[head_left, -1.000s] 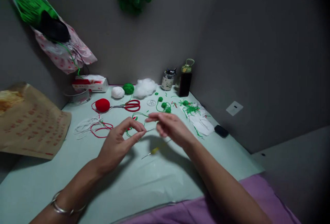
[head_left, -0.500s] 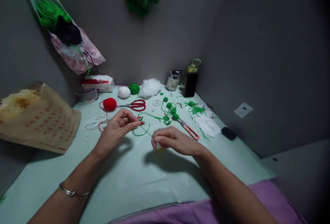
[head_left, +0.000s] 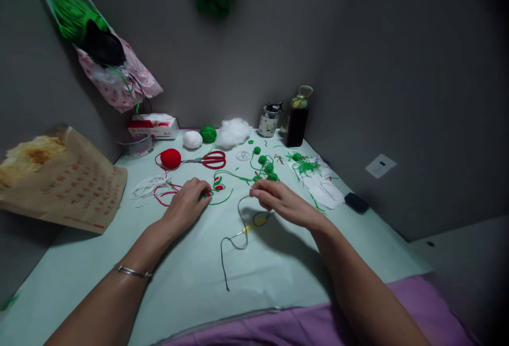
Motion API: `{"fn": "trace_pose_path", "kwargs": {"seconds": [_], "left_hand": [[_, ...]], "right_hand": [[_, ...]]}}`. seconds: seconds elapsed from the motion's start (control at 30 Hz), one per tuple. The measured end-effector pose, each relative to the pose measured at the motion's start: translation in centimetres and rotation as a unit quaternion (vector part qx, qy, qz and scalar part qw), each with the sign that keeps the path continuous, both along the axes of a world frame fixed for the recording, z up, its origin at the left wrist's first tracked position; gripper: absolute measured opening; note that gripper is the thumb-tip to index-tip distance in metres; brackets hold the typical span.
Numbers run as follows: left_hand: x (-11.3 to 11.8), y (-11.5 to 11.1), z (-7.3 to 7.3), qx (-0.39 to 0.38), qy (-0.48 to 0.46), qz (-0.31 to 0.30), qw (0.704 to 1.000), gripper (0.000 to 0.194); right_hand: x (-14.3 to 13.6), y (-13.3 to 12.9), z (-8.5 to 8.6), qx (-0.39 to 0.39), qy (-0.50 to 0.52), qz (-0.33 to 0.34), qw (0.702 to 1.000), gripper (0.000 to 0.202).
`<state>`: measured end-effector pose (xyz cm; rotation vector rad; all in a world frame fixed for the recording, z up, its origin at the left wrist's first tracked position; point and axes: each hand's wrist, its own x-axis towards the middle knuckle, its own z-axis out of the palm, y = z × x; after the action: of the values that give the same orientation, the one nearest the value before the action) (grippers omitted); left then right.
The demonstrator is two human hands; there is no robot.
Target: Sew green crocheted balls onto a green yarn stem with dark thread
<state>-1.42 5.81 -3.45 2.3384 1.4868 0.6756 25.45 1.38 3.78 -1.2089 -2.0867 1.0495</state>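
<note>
My left hand (head_left: 190, 201) rests low over the table, its curled fingertips on a small red-and-green crocheted piece (head_left: 208, 195). Just beyond the fingers lie more red-and-green crocheted pieces (head_left: 218, 187) with green yarn tails. My right hand (head_left: 280, 201) hovers to the right, fingertips pinched together on a dark thread (head_left: 239, 209). From there the thread loops down and trails across the table toward me. Under it lies a thin tool with a yellow handle (head_left: 247, 228), its metal tip pointing left; part is behind the thread.
Red scissors (head_left: 213, 159), a red yarn ball (head_left: 170, 158), a white yarn ball (head_left: 192, 139) and white stuffing (head_left: 234, 132) lie farther back. Green crocheted balls (head_left: 269, 167) and yarn scraps (head_left: 308, 166) sit right. A paper bag (head_left: 91, 192) stands left; a bottle (head_left: 297, 123) stands at the back.
My hands have moved apart. The left let go of the dark thread and went down to the crocheted pieces. The thread's free end now lies on the table; the right hand moved slightly right and away.
</note>
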Motion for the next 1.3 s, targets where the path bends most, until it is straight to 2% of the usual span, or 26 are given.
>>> {"fn": "trace_pose_path", "kwargs": {"seconds": [0.1,0.17,0.2,0.23,0.27,0.33,0.4,0.5,0.63,0.73,0.83,1.1,1.3], "left_hand": [[-0.3,0.1,0.2,-0.002,-0.038,0.008,0.999,0.013],[-0.4,0.1,0.9,-0.011,-0.13,0.034,0.991,0.012],[-0.4,0.0,1.5,-0.026,-0.202,0.053,0.978,0.011],[-0.3,-0.2,2.1,-0.053,-0.287,0.073,0.954,0.012],[-0.1,-0.5,2.8,-0.093,-0.376,0.085,0.918,0.013],[0.6,-1.2,4.1,-0.169,-0.526,0.074,0.83,0.019],[1.5,-2.1,4.9,-0.23,-0.584,0.041,0.778,0.024],[2.9,-3.4,5.4,-0.306,-0.595,-0.009,0.743,0.028],[4.2,-4.5,5.0,-0.368,-0.599,-0.047,0.71,0.021],[4.5,-4.8,4.8,-0.386,-0.607,-0.057,0.692,0.017],[4.5,-4.7,4.8,-0.391,-0.61,-0.059,0.687,0.017],[4.4,-4.8,4.9,-0.388,-0.616,-0.05,0.683,0.014],[4.4,-4.7,5.0,-0.381,-0.609,-0.045,0.694,0.017]], "right_hand": [[-0.4,0.2,-0.5,-0.027,0.03,0.029,0.999,0.026],[-0.7,0.3,-0.8,-0.06,0.085,0.029,0.994,0.024],[-0.8,0.3,-1.0,-0.077,0.125,0.019,0.989,0.023],[-1.0,0.3,-1.1,-0.093,0.169,0.006,0.981,0.023],[-1.2,0.3,-1.1,-0.106,0.213,-0.008,0.971,0.024],[-1.5,0.2,-1.1,-0.119,0.282,-0.035,0.951,0.027],[-2.0,-0.1,-0.9,-0.115,0.316,-0.061,0.94,0.025],[-2.6,-0.8,-0.8,-0.058,0.31,-0.096,0.944,0.018],[-3.2,-1.4,-0.9,0.073,0.239,-0.125,0.96,0.012],[-3.2,-1.6,-1.0,0.122,0.177,-0.117,0.97,0.01],[-3.2,-1.6,-1.0,0.141,0.141,-0.109,0.974,0.01],[-3.3,-1.9,-0.7,0.183,0.104,-0.098,0.973,0.008],[-3.2,-2.0,-0.7,0.199,0.083,-0.089,0.972,0.009]]}}
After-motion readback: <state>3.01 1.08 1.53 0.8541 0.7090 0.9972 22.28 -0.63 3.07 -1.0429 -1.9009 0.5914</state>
